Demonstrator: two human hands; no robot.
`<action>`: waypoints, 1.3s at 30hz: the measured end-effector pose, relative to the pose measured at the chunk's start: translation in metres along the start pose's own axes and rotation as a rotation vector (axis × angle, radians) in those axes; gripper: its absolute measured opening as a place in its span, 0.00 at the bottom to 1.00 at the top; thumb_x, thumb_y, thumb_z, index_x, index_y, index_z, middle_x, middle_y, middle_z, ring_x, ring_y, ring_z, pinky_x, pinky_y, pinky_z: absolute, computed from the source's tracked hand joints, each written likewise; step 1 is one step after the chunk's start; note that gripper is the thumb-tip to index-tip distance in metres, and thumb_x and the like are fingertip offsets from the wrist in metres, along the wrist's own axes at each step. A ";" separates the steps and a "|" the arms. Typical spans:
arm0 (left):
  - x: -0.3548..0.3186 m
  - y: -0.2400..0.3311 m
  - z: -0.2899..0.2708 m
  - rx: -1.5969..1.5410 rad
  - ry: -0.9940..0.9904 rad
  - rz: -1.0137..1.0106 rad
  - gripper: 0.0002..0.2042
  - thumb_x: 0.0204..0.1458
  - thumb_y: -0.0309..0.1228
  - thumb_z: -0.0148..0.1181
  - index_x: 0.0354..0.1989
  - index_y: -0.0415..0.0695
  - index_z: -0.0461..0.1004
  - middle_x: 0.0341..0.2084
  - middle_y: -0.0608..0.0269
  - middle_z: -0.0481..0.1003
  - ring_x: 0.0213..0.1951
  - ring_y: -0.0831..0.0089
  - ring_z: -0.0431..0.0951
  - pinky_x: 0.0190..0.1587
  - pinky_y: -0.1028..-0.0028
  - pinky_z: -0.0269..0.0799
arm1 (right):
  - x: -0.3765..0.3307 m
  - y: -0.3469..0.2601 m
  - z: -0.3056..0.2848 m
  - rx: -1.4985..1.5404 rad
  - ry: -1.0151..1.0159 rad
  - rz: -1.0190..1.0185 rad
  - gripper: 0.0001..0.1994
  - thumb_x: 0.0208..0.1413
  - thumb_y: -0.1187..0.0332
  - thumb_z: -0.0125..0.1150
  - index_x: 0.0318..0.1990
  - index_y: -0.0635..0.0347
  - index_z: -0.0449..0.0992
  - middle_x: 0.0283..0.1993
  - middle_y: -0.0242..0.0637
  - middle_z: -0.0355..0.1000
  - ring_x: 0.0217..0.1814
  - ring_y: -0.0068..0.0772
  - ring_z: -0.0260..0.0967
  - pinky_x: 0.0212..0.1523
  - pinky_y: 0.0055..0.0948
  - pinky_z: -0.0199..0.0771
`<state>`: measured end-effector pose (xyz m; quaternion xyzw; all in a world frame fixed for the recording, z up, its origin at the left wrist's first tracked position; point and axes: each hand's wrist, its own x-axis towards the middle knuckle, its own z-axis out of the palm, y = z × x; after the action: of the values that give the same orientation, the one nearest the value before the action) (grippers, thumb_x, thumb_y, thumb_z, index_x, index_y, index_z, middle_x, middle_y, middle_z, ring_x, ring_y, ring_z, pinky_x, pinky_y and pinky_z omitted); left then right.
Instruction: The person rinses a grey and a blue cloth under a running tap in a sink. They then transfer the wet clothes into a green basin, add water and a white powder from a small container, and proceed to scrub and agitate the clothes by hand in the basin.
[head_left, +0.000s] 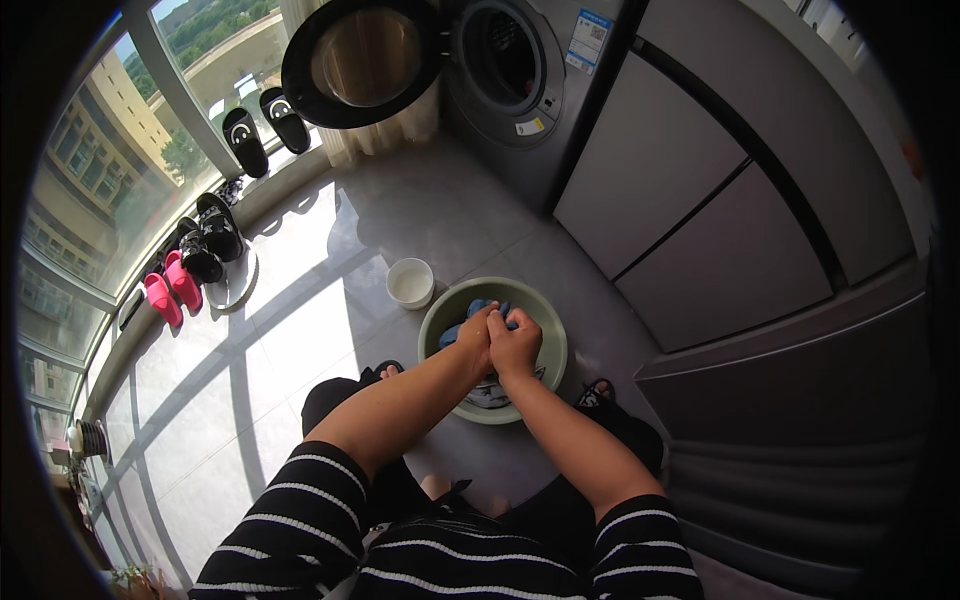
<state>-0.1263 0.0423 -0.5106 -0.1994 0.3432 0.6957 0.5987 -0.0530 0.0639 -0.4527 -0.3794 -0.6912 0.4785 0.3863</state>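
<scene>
Blue cloth (483, 308) is being gripped by both hands inside a green basin (546, 372) on the grey floor (330, 300). The left hand (478, 338) and right hand (516, 346) are pressing together, fingers closed tight on the bunched fabric, which is sitting just beyond the knuckles. A white bowl (410, 282) is standing just left of the basin, beyond the grip. Farther off, a washing machine (505, 60) is standing with its door (362, 60) open.
</scene>
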 end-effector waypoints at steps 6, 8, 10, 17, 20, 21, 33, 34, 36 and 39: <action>0.006 -0.019 0.009 0.073 0.219 0.180 0.11 0.54 0.41 0.52 0.33 0.45 0.69 0.28 0.58 0.72 0.31 0.62 0.74 0.37 0.66 0.71 | 0.021 0.053 0.000 -0.164 0.179 -0.032 0.10 0.40 0.71 0.58 0.18 0.63 0.62 0.28 0.44 0.67 0.30 0.48 0.65 0.33 0.40 0.66; -0.009 0.006 0.006 0.010 0.034 -0.077 0.14 0.54 0.45 0.52 0.26 0.49 0.65 0.21 0.61 0.69 0.26 0.65 0.72 0.32 0.66 0.69 | -0.003 0.030 0.008 -0.014 0.033 -0.241 0.12 0.41 0.71 0.59 0.18 0.62 0.60 0.27 0.43 0.66 0.30 0.46 0.65 0.32 0.38 0.67; -0.006 0.003 -0.010 -0.105 -0.073 -0.079 0.14 0.53 0.45 0.54 0.25 0.50 0.64 0.20 0.63 0.68 0.25 0.67 0.71 0.30 0.66 0.68 | -0.007 0.019 0.010 -0.058 -0.004 -0.201 0.12 0.42 0.71 0.57 0.17 0.64 0.60 0.20 0.42 0.63 0.21 0.38 0.59 0.25 0.35 0.61; 0.004 -0.012 -0.003 -0.032 0.113 0.158 0.09 0.49 0.36 0.56 0.32 0.45 0.67 0.30 0.57 0.70 0.30 0.63 0.72 0.36 0.62 0.69 | -0.001 0.043 0.007 -0.091 0.098 -0.069 0.13 0.43 0.69 0.57 0.18 0.65 0.61 0.20 0.42 0.61 0.22 0.39 0.59 0.28 0.35 0.61; -0.005 0.001 -0.011 -0.118 -0.039 -0.083 0.10 0.51 0.37 0.54 0.33 0.43 0.66 0.28 0.58 0.71 0.29 0.62 0.73 0.35 0.62 0.70 | -0.006 0.029 0.008 -0.041 -0.030 -0.082 0.13 0.43 0.70 0.57 0.18 0.65 0.60 0.19 0.45 0.59 0.21 0.39 0.57 0.26 0.36 0.60; 0.021 -0.017 -0.028 -0.089 0.054 0.139 0.11 0.51 0.35 0.54 0.38 0.42 0.66 0.31 0.58 0.71 0.32 0.62 0.73 0.37 0.62 0.70 | 0.003 0.038 0.006 -0.148 0.010 -0.063 0.13 0.43 0.71 0.56 0.16 0.65 0.59 0.18 0.46 0.58 0.19 0.39 0.55 0.25 0.37 0.59; 0.004 -0.030 -0.003 0.093 0.192 0.135 0.10 0.48 0.33 0.54 0.35 0.41 0.68 0.29 0.57 0.71 0.32 0.63 0.74 0.34 0.62 0.72 | 0.018 0.060 -0.011 -0.231 0.103 0.046 0.11 0.41 0.72 0.56 0.16 0.65 0.61 0.27 0.46 0.67 0.26 0.43 0.63 0.30 0.38 0.64; -0.008 -0.031 0.011 0.115 0.201 0.136 0.11 0.48 0.33 0.55 0.36 0.41 0.68 0.31 0.57 0.71 0.32 0.62 0.74 0.36 0.62 0.72 | 0.024 0.067 -0.015 -0.294 0.177 0.146 0.10 0.41 0.72 0.56 0.17 0.65 0.63 0.27 0.45 0.67 0.26 0.44 0.63 0.31 0.37 0.64; -0.028 -0.021 0.027 0.088 0.198 0.080 0.11 0.49 0.35 0.54 0.36 0.40 0.67 0.32 0.56 0.71 0.31 0.61 0.73 0.35 0.61 0.72 | 0.012 0.053 -0.009 -0.168 0.215 0.022 0.10 0.42 0.72 0.56 0.17 0.64 0.63 0.26 0.43 0.67 0.27 0.42 0.64 0.33 0.36 0.65; 0.000 0.001 -0.017 -0.094 -0.149 -0.102 0.11 0.50 0.36 0.54 0.34 0.41 0.68 0.30 0.57 0.72 0.31 0.63 0.73 0.35 0.64 0.71 | -0.020 0.016 0.004 0.020 -0.011 -0.161 0.11 0.42 0.73 0.57 0.16 0.63 0.61 0.25 0.41 0.66 0.27 0.41 0.65 0.31 0.35 0.65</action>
<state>-0.1298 0.0303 -0.5221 -0.1924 0.2538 0.6925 0.6473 -0.0458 0.0490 -0.4726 -0.3161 -0.7169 0.4549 0.4232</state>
